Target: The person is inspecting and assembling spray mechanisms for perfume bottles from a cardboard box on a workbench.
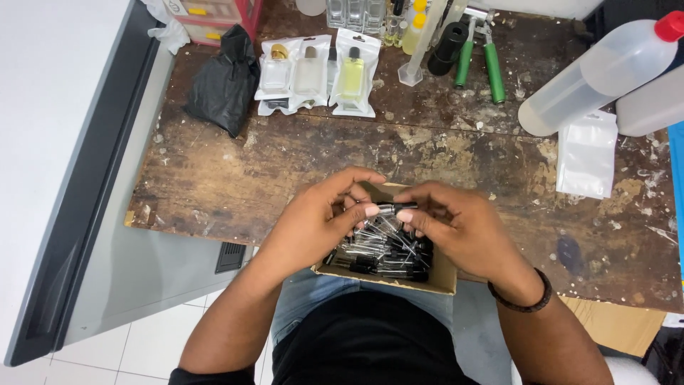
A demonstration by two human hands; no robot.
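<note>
A small cardboard box rests at the near edge of the worn wooden table, partly over my lap. It is full of black and clear spray pump tubes. My left hand and my right hand meet just above the box. Between their fingertips they pinch one silver-collared pump piece. A dark bracelet circles my right wrist.
Three clear pouches with perfume bottles lie at the back, beside a black plastic bag. Green-handled pliers, a measuring cylinder, large clear plastic bottles and an empty white pouch sit to the right.
</note>
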